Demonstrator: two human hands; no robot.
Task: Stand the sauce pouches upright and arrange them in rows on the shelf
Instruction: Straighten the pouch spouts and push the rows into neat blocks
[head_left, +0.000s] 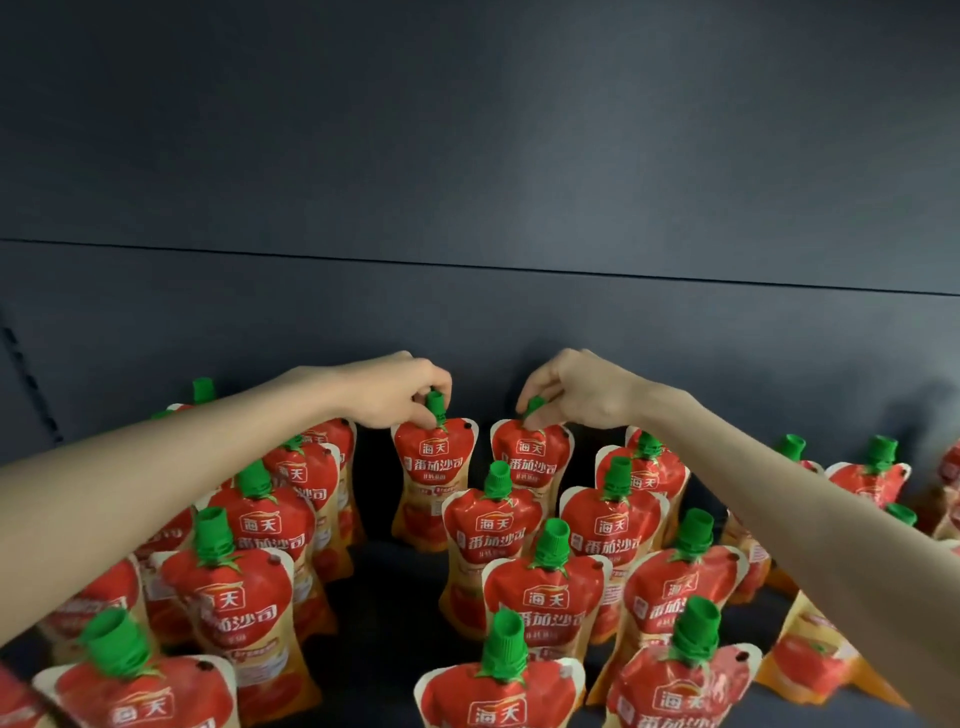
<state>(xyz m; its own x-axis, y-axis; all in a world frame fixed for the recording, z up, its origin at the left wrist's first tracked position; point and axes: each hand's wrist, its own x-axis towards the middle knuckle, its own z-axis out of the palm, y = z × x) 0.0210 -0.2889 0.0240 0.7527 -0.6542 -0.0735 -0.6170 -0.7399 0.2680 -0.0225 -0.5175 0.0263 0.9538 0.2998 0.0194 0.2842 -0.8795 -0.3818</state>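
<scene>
Red tomato-sauce pouches with green caps stand upright on a dark shelf (384, 597). My left hand (395, 392) pinches the green cap of one upright pouch (431, 483) at the back of the shelf. My right hand (571, 389) pinches the cap of the neighbouring pouch (530, 457), which also stands at the back. Several more pouches stand in rows in front, among them one (493, 540) just before the two held ones. A gap of bare shelf lies between the left group and the middle rows.
The dark back panel (467, 312) rises right behind the held pouches. More pouches (878, 478) stand at the far right, some leaning. A slotted upright (28, 384) runs along the left side. Pouches (239, 603) crowd the left front under my forearm.
</scene>
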